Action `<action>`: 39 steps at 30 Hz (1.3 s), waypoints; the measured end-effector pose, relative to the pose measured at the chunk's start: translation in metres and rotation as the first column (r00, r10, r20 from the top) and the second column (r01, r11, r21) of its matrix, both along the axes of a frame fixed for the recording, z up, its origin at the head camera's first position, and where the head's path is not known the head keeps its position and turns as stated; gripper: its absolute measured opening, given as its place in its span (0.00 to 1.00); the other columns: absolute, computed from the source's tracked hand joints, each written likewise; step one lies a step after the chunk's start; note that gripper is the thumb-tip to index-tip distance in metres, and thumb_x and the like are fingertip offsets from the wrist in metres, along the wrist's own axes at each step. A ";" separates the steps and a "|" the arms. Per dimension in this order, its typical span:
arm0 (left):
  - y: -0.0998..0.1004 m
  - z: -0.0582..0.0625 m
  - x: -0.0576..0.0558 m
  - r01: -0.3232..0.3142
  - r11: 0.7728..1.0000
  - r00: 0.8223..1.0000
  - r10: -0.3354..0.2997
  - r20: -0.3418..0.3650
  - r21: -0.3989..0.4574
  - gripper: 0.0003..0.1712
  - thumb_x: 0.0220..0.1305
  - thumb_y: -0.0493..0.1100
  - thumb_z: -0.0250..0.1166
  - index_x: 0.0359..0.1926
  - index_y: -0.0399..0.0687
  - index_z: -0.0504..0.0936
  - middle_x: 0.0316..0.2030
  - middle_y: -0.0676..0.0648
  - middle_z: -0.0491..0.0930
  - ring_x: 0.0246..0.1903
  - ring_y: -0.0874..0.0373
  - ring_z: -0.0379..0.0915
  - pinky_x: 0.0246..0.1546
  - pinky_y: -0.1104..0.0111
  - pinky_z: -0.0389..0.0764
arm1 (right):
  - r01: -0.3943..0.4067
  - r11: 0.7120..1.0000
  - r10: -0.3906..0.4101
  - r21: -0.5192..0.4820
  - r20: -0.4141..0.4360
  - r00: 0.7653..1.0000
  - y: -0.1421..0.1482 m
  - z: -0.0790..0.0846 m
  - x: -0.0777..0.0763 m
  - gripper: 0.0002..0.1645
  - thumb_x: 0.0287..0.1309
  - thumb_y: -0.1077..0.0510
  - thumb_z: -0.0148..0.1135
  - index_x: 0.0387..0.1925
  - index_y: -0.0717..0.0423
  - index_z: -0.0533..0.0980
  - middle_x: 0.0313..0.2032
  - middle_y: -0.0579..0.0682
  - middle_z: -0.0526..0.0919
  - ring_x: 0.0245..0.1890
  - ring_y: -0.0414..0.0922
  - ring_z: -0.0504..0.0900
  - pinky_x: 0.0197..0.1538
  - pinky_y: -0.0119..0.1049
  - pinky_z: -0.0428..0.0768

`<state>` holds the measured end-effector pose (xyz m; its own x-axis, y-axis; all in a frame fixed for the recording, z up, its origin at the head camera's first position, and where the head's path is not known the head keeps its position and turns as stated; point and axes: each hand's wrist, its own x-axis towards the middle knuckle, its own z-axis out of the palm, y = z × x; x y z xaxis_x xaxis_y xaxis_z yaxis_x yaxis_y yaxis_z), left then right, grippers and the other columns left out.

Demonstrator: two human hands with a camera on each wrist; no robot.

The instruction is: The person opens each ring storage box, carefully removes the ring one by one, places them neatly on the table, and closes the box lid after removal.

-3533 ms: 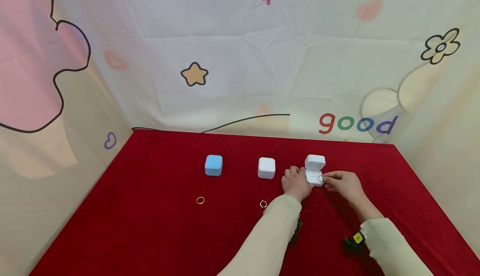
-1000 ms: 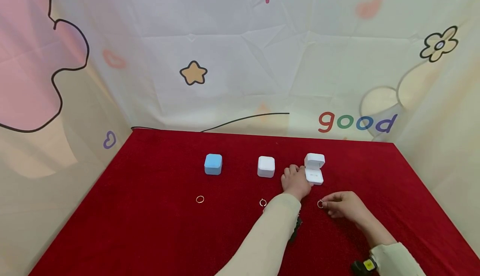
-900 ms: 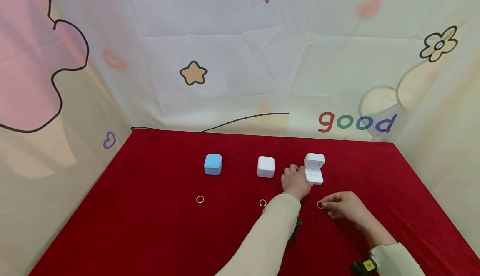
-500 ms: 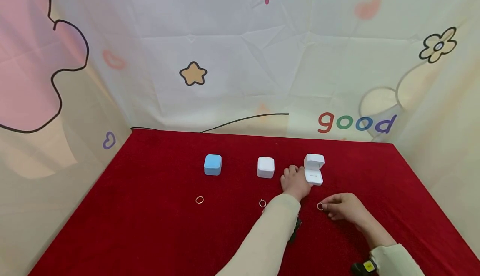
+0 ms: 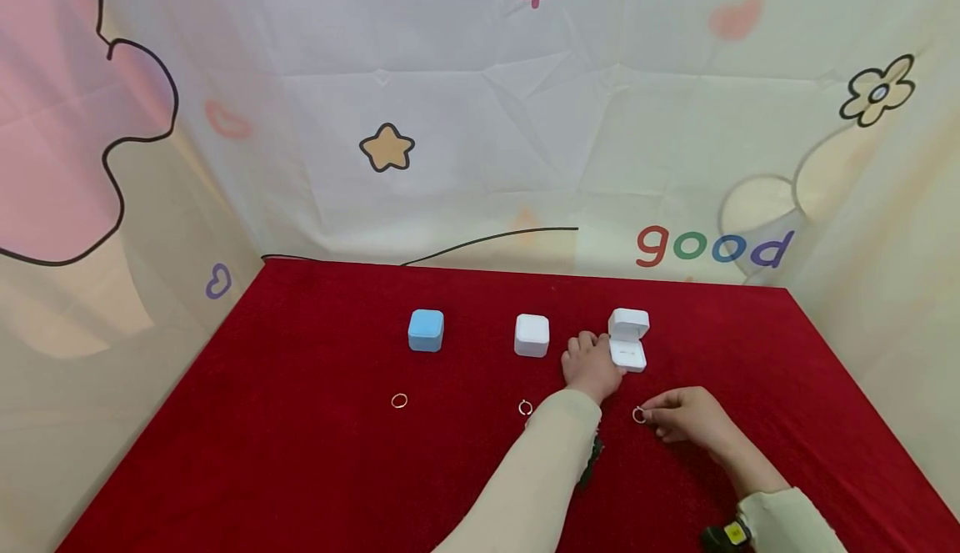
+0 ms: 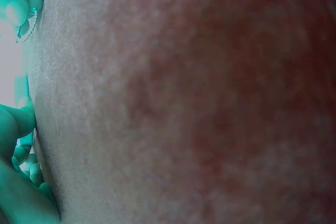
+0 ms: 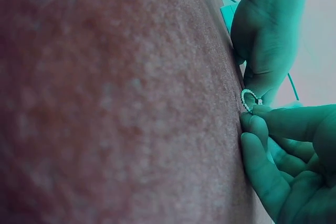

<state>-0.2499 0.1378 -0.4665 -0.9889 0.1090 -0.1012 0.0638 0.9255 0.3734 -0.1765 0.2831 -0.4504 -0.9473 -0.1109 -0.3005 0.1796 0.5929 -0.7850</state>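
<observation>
In the head view, an open white ring box [image 5: 627, 356] stands at the right, its lid tipped up at the back and a slot showing in its pad. My left hand [image 5: 590, 365] holds the box at its left side; the fingertips are partly hidden. Nearer to me, my right hand [image 5: 688, 418] pinches a silver-looking ring [image 5: 639, 415] between thumb and fingertips. Small stones show along that ring [image 7: 247, 99] in the right wrist view, low over the cloth. The left wrist view catches the left hand [image 6: 21, 166] only at its edge.
A closed white box [image 5: 532, 336] and a closed blue box [image 5: 426, 331] stand to the left in a row. In front of them lie a gold-coloured ring [image 5: 400, 401] and a silver-looking ring [image 5: 525, 408], beside the left sleeve. Red cloth [image 5: 247, 436] covers the table.
My right hand has drawn the ring from the open box's pad toward the table's near side, then lowered it slightly. My left hand has stayed at the box.
</observation>
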 end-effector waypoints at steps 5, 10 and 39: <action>0.000 0.000 0.000 -0.004 1.000 1.000 0.004 -0.001 0.007 0.33 0.67 0.59 0.67 0.70 0.61 0.73 0.61 0.55 0.72 0.54 0.61 0.64 0.53 0.71 0.69 | -0.006 1.000 0.006 0.012 -0.020 1.000 0.000 -0.001 -0.001 0.14 0.67 0.64 0.62 0.44 0.75 0.83 0.29 0.47 0.88 0.27 0.38 0.82 0.34 0.34 0.87; 0.001 -0.003 -0.002 -0.006 1.000 1.000 0.006 -0.004 0.004 0.32 0.67 0.59 0.67 0.69 0.61 0.74 0.61 0.55 0.72 0.55 0.61 0.64 0.53 0.71 0.69 | -0.026 0.999 0.027 0.031 -0.042 0.999 -0.001 -0.001 0.000 0.14 0.67 0.64 0.62 0.42 0.75 0.84 0.30 0.50 0.89 0.27 0.39 0.83 0.33 0.35 0.87; 0.004 -0.010 -0.007 -0.012 1.000 1.000 0.012 -0.017 0.003 0.31 0.67 0.59 0.67 0.68 0.61 0.75 0.60 0.54 0.73 0.54 0.61 0.64 0.52 0.70 0.69 | -0.009 0.996 0.011 0.086 -0.026 1.000 -0.005 0.003 -0.004 0.12 0.61 0.64 0.64 0.35 0.73 0.85 0.23 0.44 0.85 0.23 0.38 0.81 0.30 0.35 0.86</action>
<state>-0.2569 0.1414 -0.4760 -0.9917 0.0973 -0.0839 0.0591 0.9252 0.3748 -0.1808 0.2781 -0.4476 -0.9539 -0.0953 -0.2844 0.1532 0.6603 -0.7352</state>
